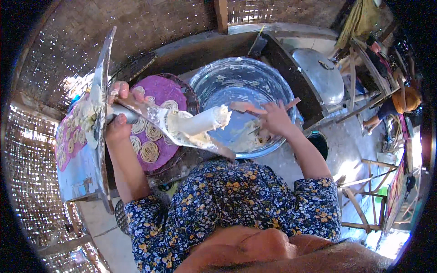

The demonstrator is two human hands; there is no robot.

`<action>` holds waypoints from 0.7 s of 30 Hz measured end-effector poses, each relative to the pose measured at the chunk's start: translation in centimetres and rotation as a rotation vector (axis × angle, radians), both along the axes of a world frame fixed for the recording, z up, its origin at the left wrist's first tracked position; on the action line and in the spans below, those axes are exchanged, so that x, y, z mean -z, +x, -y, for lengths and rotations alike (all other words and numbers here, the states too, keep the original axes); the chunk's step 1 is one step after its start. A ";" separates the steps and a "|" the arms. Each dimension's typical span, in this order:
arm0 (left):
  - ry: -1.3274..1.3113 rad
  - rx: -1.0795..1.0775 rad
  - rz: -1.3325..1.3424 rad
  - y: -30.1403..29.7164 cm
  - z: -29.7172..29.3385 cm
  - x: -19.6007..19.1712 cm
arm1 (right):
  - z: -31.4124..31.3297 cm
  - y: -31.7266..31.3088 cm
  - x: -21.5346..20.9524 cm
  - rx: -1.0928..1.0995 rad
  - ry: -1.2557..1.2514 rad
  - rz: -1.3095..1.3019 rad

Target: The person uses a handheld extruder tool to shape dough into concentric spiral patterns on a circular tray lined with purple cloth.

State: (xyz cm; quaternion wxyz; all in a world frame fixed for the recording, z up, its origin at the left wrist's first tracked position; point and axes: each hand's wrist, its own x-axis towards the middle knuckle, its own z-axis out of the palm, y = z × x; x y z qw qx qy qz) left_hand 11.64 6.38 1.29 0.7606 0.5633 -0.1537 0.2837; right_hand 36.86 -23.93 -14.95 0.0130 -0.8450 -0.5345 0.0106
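Note:
My left hand [117, 102] is closed around a wooden noodle press [148, 109], tilted over the work area. From it a pale cylinder [195, 123] smeared with dough points toward the basin. A long, dough-caked board [101, 91] of the press stands on edge left of the hand. Over the right side of a large metal basin [207, 77], my right hand [276, 120] grips a flat wooden stick [248, 107]. Soft pale dough [248, 139] lies in the basin's bottom, below that hand. Coiled noodle nests [149, 152] rest on a round pink sheet [165, 157] beneath the press.
Farther left, another pink sheet [61, 157] carries several noodle nests. A large silver lid [318, 75] lies beyond the basin to the right. A dark bucket [317, 144] stands near my right forearm. Wooden frames [359, 209] and another person [382, 109] are at the far right.

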 end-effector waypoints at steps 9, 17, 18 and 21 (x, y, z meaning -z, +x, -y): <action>-0.032 0.146 0.265 0.7 -2.7 -0.2 | 1.9 2.8 -2.3 0.060 -0.530 0.018; -0.396 0.420 0.496 3.6 -4.1 1.4 | 2.0 0.2 -14.9 -0.051 0.419 -0.407; -0.462 0.495 0.535 4.7 -3.5 1.8 | 1.3 -0.3 -15.7 -0.051 0.425 -0.402; -0.524 0.716 0.532 6.8 -2.8 2.8 | -1.1 -1.5 -17.1 -0.383 0.638 -0.639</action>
